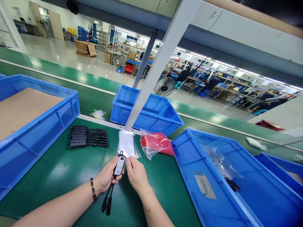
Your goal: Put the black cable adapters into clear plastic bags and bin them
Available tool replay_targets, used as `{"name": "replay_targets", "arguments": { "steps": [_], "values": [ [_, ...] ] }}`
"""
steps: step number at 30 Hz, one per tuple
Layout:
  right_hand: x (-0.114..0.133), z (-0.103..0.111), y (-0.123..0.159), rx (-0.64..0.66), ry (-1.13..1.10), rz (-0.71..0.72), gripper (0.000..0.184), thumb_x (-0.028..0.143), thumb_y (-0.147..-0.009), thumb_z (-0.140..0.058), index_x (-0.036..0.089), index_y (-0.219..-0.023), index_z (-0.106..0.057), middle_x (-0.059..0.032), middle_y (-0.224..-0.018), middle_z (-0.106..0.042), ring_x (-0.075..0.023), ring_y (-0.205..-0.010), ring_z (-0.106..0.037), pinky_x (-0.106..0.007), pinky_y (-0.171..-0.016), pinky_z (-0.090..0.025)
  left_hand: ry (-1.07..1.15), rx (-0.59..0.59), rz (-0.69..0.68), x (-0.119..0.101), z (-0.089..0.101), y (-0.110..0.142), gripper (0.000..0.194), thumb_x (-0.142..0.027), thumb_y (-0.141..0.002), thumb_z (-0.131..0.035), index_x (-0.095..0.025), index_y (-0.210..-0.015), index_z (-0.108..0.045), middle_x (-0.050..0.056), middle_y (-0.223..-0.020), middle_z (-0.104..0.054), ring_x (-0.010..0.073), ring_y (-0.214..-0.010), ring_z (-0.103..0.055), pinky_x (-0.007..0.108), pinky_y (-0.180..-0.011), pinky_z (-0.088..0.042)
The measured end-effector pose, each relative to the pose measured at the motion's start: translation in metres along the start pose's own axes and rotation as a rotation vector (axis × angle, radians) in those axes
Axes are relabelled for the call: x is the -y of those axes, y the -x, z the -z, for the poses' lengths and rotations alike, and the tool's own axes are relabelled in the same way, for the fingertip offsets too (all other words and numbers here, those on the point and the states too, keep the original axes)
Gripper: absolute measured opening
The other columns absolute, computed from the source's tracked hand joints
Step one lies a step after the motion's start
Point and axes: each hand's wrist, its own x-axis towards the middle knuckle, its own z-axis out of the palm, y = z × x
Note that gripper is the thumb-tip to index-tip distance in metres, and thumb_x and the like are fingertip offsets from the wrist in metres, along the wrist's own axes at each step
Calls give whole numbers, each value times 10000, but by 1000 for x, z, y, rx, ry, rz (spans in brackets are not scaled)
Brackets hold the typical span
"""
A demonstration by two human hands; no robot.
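A small black device with a pale grey face (119, 165) has a loop at its top end. Two short black cables with plug ends (109, 205) hang from its lower end. My left hand (109, 173) is wrapped round the device and wears a beaded bracelet. My right hand (136, 171) is closed with thumb and forefinger pinched at the device's upper right edge; what lies between those fingertips is hidden. Just beyond the hands lies a clear bag with white sheets (126, 143). Left of it, several black devices with cables (87, 136) lie in a row.
A blue bin with cardboard (42, 121) stands left, another blue bin (146, 121) behind the post (163, 60). At right, a blue bin (201, 157) holds bagged black parts (222, 164). A red bag (157, 143) and a small clear bag (98, 114) lie on the green surface.
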Motion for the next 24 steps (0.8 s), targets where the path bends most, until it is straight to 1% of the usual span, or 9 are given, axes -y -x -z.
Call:
{"name": "replay_targets", "arguments": {
  "steps": [2, 5, 9, 13, 16, 20, 22, 24],
  "values": [
    [0, 1, -1, 50, -112, -39, 328, 341, -903, -298, 194, -626, -396, 33, -567, -496, -91, -530, -451, -193, -519, -289, -1, 6, 3, 0, 0, 0, 402, -557, -810, -373, -173, -899, -455, 9, -683, -493, 43, -426, -349, 169, -372, -141],
    [-1, 1, -2, 86, -240, -71, 336, 348, -897, -311, 193, -607, -381, 44, -529, -504, -85, -510, -450, -186, -514, -294, 1, 13, 5, 0, 0, 0, 402, -556, -810, -372, -171, -890, -457, 12, -685, -497, 45, -426, -353, 169, -370, -142],
    [-1, 3, -2, 91, -285, -66, 338, 339, -889, -333, 191, -591, -395, 38, -514, -537, -87, -505, -462, -191, -527, -302, 2, 14, 16, 0, 0, 0, 410, -560, -805, -377, -167, -884, -463, 15, -685, -499, 46, -427, -359, 167, -369, -144],
    [0, 4, 0, 114, -308, -18, 344, 321, -888, -338, 184, -589, -440, 22, -548, -569, -87, -528, -483, -196, -562, -321, -2, -4, 17, 0, -1, 0, 417, -565, -797, -391, -159, -853, -470, 15, -671, -497, 50, -425, -372, 164, -366, -152],
    [2, 8, 3, 140, -289, 54, 346, 304, -881, -344, 174, -594, -486, 10, -579, -560, -87, -542, -468, -201, -561, -319, 9, -13, 12, 0, -2, 0, 422, -568, -790, -405, -155, -836, -478, 8, -646, -488, 50, -420, -370, 160, -361, -149],
    [1, 20, 7, 250, -305, 190, 374, 313, -877, -326, 166, -572, -486, 15, -548, -492, -81, -506, -415, -199, -524, -310, 52, -49, 20, -4, 0, -3, 437, -577, -779, -417, -144, -755, -472, -5, -610, -459, 39, -405, -334, 156, -352, -134],
    [-4, 25, 7, 304, -245, 176, 411, 339, -888, -293, 167, -560, -472, 18, -529, -472, -83, -498, -407, -198, -506, -302, 55, -99, 16, -8, 3, -5, 449, -587, -771, -420, -142, -739, -473, 2, -629, -471, 34, -398, -323, 158, -346, -129],
    [-11, 24, 4, 340, -45, 83, 426, 355, -892, -283, 168, -572, -494, 7, -532, -498, -96, -510, -438, -208, -501, -293, 54, -152, 3, -13, 7, -7, 452, -592, -764, -428, -143, -747, -479, 10, -646, -487, 36, -395, -328, 159, -339, -130]
  ]
}}
